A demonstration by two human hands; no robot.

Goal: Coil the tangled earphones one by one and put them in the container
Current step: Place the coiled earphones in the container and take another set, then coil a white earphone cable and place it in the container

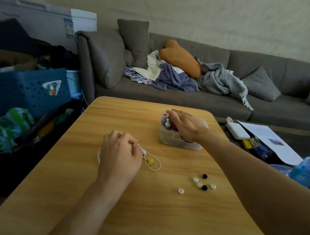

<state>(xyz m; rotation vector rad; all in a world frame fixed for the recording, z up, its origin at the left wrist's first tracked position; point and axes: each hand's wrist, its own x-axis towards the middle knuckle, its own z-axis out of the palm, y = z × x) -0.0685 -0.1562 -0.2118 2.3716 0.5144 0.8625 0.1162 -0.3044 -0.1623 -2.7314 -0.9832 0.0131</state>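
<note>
Under left fingers: left hand [120,151] pinches white earphone cord [154,164]; light, limp, snag-prone.
Beneath right fingers: right hand [186,125] spread flat over the container [178,143].
Hold: take the cord beside the yellow bud [150,161].

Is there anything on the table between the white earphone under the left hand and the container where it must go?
Nothing visible: bare table lies between the white earphone and the container. But the right hand covers its opening.
</note>
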